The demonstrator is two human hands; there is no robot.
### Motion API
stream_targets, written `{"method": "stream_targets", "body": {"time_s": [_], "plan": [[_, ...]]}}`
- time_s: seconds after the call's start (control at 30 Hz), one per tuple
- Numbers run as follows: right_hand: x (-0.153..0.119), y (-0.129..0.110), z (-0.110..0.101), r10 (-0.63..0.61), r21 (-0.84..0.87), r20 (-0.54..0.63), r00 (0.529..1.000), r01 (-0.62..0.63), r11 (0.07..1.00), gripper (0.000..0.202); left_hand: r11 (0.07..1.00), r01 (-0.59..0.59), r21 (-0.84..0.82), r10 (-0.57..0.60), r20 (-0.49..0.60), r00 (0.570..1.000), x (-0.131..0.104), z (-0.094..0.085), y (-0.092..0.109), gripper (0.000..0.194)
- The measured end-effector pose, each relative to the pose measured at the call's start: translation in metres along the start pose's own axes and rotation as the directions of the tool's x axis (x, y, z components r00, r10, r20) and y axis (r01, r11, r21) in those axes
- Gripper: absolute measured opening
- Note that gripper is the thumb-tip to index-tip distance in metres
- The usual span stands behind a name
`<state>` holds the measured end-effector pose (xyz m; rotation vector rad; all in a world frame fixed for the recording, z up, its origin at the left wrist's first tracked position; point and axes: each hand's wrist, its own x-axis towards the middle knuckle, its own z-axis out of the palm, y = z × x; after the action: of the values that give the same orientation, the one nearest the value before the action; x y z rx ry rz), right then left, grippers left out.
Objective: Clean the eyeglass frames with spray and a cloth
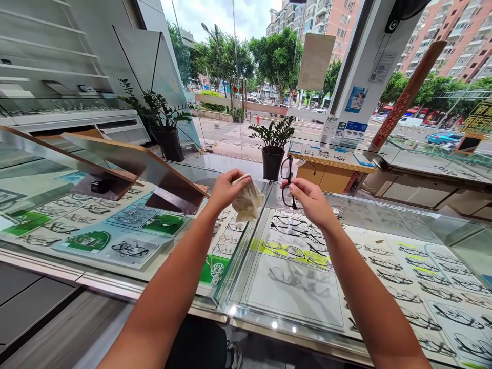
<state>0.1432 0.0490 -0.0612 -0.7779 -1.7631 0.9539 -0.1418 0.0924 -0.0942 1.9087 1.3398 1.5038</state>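
"Edges first: what is bounding the hands?"

"Glass, mostly. A near rim of the glass counter (315, 338) is running across below them, and a seam (246, 256) is dividing the counter into two cases. Rows of eyeglasses (388, 277) are lying under the top. A tilted wood-edged panel (130, 159) is showing just left of the left hand (226, 189), and a potted plant (272, 141) is standing beyond the far edge."

"And the open room?"

"Both hands are hovering above the counter, and a gap is separating them."

"Where are the black-rimmed glasses (290, 174) sitting?"

"At the fingertips of the right hand (311, 200). They are standing on end, one lens above the other, with a temple arm pointing out to the right. They are hanging apart from the pale cloth (248, 200)."

"How are the hands closing?"

"The left is gripping the bunched cloth between thumb and curled fingers, and the loose part is drooping. The right is pinching the frame near its middle, thumb and fingers nearly meeting."
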Motion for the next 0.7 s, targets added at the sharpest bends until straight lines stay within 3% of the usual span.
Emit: {"method": "stream_targets", "body": {"time_s": [0.37,0.57,0.7], "plan": [[-0.001,0.004,0.000,0.023,-0.013,0.010,1.000,-0.023,1.000,0.039,0.999,-0.011,0.035,0.016,-0.165,0.986,0.002,0.002,-0.008,0.038],[0.000,0.002,0.005,0.054,0.130,0.044,0.998,-0.060,0.990,0.035,0.930,0.099,-0.355,-0.120,-0.039,0.992,0.004,0.007,-0.001,0.056],[-0.001,-0.001,0.012,0.091,0.284,0.084,0.992,-0.111,0.952,0.035,0.864,0.195,-0.464,-0.167,0.100,0.981,-0.002,0.013,0.008,0.059]]}}
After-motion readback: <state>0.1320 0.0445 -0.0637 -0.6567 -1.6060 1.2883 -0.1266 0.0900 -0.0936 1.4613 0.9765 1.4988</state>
